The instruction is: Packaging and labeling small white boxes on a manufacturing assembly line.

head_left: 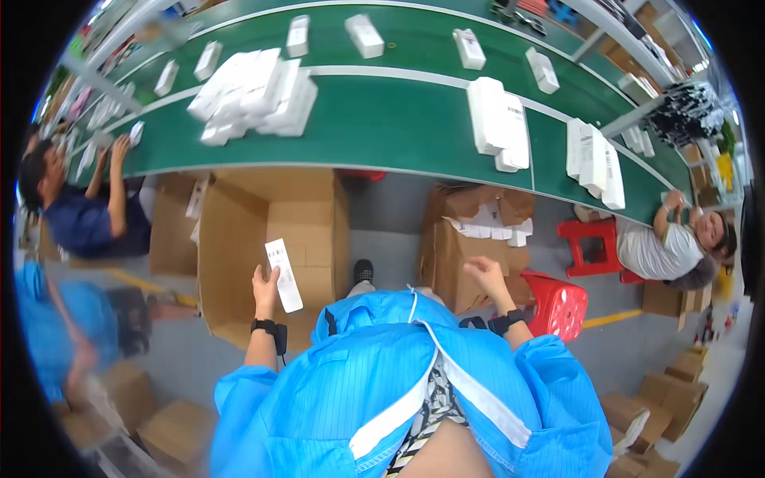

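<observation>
My left hand (pixel 266 288) grips a slim white box (pixel 284 275) by its edge, over the mouth of a large open cardboard carton (pixel 231 239). A printed label shows near the box's upper end. My right hand (pixel 484 277) hangs in the air with loosely bent fingers and nothing visible in it. It is nearest to a second open carton (pixel 470 263), which has white boxes (pixel 486 219) inside. Both my wrists wear black bands.
A green conveyor bench (pixel 390 111) runs across the front, carrying stacked white boxes (pixel 255 92) at left and more (pixel 500 123) at right. Red stools (pixel 556 307) stand to my right. One person (pixel 88 207) works at left, another (pixel 665 251) sits at right. Cartons (pixel 179 430) lie behind.
</observation>
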A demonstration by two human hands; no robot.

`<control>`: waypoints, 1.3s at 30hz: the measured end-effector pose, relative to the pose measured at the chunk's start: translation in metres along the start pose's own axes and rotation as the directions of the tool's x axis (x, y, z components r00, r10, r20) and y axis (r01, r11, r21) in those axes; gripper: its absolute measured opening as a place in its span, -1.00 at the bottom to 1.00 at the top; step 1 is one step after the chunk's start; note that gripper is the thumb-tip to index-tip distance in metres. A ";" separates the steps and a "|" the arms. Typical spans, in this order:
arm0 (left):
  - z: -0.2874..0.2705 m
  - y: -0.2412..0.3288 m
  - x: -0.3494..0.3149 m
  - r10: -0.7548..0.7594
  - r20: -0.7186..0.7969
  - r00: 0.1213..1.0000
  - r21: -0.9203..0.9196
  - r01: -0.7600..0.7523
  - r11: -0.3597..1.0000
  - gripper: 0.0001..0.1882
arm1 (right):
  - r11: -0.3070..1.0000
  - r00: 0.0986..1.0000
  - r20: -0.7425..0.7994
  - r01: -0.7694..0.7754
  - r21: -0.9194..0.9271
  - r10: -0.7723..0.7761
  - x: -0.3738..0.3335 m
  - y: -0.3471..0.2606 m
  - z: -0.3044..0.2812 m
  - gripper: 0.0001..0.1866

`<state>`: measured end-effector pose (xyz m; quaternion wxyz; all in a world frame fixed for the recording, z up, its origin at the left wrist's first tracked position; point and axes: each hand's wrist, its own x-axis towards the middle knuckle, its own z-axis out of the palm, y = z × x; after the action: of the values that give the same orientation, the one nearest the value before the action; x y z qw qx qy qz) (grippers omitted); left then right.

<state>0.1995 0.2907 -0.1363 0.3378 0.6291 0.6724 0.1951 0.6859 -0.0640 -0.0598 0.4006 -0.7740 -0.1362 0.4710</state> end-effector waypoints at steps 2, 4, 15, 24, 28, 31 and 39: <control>0.027 0.060 0.017 0.049 0.089 0.995 -0.058 -0.044 0.997 -0.30 | 0.944 0.894 -0.312 0.275 -0.185 -0.322 0.029 -0.009 -0.028 -0.68; 0.044 0.115 0.027 0.058 0.209 0.976 -0.255 -0.003 0.967 -0.36 | 0.932 0.789 -0.497 0.308 -0.190 -0.362 0.048 -0.059 -0.056 -0.64; 0.185 0.461 0.029 0.351 0.754 0.555 -0.417 -0.009 0.909 -0.56 | 0.980 0.946 -0.261 0.197 0.001 -0.190 0.259 -0.199 -0.207 -0.06; 0.255 0.524 0.031 0.304 0.802 0.514 -0.319 -0.063 0.946 -0.58 | 0.945 0.945 -0.290 0.054 -0.322 -0.153 0.265 -0.249 -0.134 -0.08; 0.246 0.539 0.036 0.317 0.750 0.580 -0.338 -0.074 0.938 -0.59 | 0.956 0.860 -0.416 0.263 -0.132 -0.294 0.263 -0.252 -0.149 -0.48; 0.232 0.565 0.039 0.342 0.688 0.640 -0.362 -0.106 0.926 -0.52 | 0.835 0.714 -0.556 0.547 0.062 -0.427 0.251 -0.268 -0.156 -0.82; 0.229 0.652 0.020 0.370 0.425 0.826 -0.806 0.160 0.569 -0.45 | 0.682 0.672 0.152 0.732 0.012 -0.724 0.171 -0.361 -0.095 -0.60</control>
<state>0.8254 0.3598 0.1479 0.7537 0.4700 0.3367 0.3125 0.9146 0.2211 0.1266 0.5248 -0.6292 -0.4733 0.3235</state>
